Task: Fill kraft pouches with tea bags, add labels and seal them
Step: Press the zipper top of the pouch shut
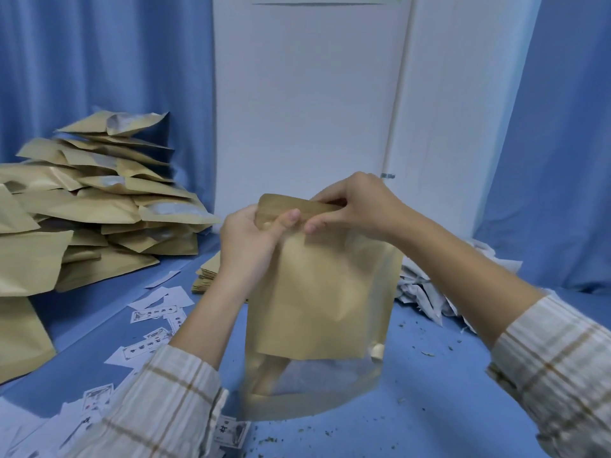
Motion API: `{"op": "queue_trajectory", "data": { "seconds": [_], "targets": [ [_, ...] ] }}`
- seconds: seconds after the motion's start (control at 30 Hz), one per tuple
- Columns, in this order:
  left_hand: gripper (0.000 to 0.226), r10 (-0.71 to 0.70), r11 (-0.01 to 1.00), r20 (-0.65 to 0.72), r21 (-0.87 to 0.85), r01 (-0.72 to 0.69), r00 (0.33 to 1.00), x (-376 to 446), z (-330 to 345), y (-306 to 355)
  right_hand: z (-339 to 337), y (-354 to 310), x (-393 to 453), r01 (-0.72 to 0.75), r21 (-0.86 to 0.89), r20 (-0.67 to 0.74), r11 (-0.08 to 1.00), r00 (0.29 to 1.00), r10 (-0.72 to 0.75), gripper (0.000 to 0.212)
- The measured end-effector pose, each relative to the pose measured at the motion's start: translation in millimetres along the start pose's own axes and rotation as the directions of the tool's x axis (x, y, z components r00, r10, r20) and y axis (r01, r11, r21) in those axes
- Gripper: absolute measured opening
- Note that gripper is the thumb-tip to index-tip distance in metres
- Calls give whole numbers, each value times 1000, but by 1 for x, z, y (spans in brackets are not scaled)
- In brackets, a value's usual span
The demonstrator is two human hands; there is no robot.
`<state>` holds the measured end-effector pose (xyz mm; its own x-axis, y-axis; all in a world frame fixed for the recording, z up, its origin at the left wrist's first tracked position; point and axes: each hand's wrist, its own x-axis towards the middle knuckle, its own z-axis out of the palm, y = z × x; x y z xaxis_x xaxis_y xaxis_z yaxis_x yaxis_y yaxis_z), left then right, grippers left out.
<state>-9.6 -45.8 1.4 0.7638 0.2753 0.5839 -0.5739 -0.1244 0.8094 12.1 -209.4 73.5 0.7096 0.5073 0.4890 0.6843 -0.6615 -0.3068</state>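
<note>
I hold a kraft pouch [317,292] upright above the blue table, its frosted window at the bottom blurred by motion. My left hand [251,239] grips the pouch's top left corner, thumb pressed on the front. My right hand [353,206] pinches the top strip from the right, fingers curled over the upper edge. White paper labels [158,312] with dark print lie scattered on the table to the left. A heap of white tea bags [426,292] sits at the right, partly hidden behind my right forearm.
A tall pile of filled kraft pouches [99,206] takes up the left side. A small stack of flat pouches [206,276] lies behind my left hand. Loose tea crumbs [426,353] dot the blue table [429,408]. A white cabinet [310,110] and blue curtains stand behind.
</note>
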Motion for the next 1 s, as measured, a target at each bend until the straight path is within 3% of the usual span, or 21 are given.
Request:
{"op": "queue_trajectory", "data": {
  "seconds": [0.1,0.27,0.5,0.6,0.67,0.83,1.0],
  "targets": [
    [11,42,999,-54,5,-41,998,2,-1,-3,-6,9,-4,-56,-80,42,995,997,59,24],
    [14,83,996,-60,-33,-85,995,2,-4,-4,-13,16,-4,-82,-36,24,996,996,83,34],
    [9,39,997,-60,-64,-43,997,9,-18,-7,-20,35,-12,-96,-95,5,991,995,97,41],
    [10,35,993,-38,-114,-39,999,10,-23,-7,-25,42,-18,-104,-38,-3,994,995,104,42],
    [8,35,992,-36,-121,-39,999,11,-25,-7,-26,47,-23,-128,-6,-43,992,991,128,32],
    [11,16,991,-31,-130,-20,999,14,-27,-11,-29,63,-31,-156,-16,-78,988,985,154,47],
    [9,5,992,-55,-126,-12,998,15,-27,-17,-28,74,-35,-187,-22,-116,982,976,183,44]
  ]
}}
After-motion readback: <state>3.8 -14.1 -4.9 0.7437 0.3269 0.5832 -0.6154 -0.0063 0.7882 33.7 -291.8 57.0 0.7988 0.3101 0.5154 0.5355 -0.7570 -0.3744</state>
